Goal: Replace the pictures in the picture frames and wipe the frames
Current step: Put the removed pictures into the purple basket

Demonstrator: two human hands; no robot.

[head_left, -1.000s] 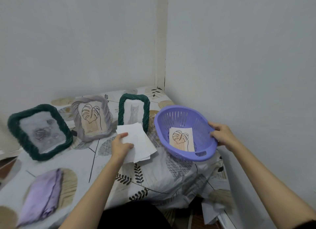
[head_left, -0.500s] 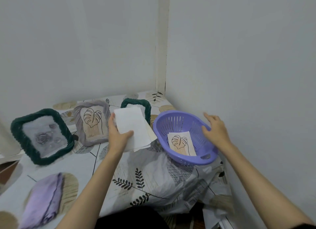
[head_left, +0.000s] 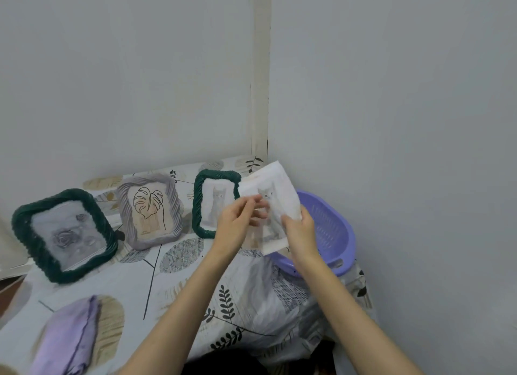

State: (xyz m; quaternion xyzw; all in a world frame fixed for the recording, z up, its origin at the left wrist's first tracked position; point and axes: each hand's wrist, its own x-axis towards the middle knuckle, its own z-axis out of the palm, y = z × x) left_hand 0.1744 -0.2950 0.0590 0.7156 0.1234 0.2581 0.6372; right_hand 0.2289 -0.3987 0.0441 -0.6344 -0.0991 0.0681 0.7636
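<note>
Between hands, cat picture sheets (head_left: 275,206) held up: left hand (head_left: 237,223) pinching, right hand (head_left: 300,230) gripping lower edge. Sorting step judged; small green cat frame (head_left: 215,202) beyond left hand likely to be opened next.

The cat print (head_left: 272,206) hides the purple basket's (head_left: 333,229) inside; the purple cloth (head_left: 67,338) is cut off below.
</note>
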